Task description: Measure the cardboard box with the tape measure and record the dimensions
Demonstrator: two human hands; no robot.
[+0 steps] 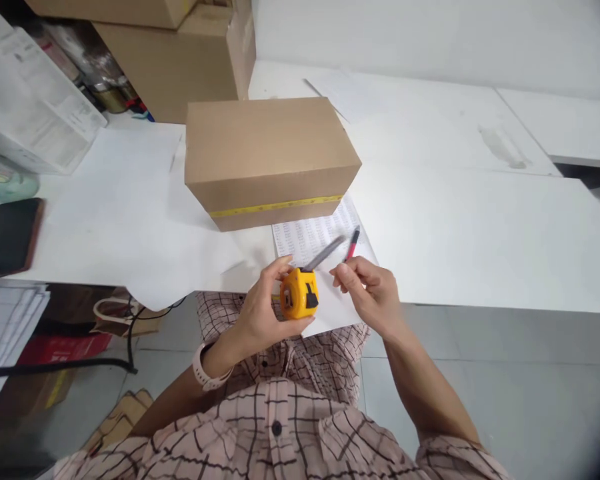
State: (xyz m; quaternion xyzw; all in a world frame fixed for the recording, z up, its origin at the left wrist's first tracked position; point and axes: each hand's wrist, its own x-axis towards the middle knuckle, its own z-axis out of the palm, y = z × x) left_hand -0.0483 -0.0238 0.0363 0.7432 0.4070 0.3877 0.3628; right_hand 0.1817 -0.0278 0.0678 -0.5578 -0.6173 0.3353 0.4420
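My left hand [260,313] is wrapped round a yellow tape measure [299,293], held just off the table's front edge. A short grey length of blade [325,253], blurred, sticks out of it up and to the right. My right hand [373,293] is beside it, fingers pinched on the lower end of a red pen [353,243] that points away from me. A closed cardboard box [265,153] stands on the white table [480,233] just beyond my hands. A yellow marked strip [275,206] runs along the box's front face.
A printed sheet [315,233] lies under my hands in front of the box. Bigger cardboard boxes [180,60] are stacked at the back left, next to a white carton [30,107]. A dark phone [10,237] lies at the left edge. Bags and cables sit on the floor at the left.
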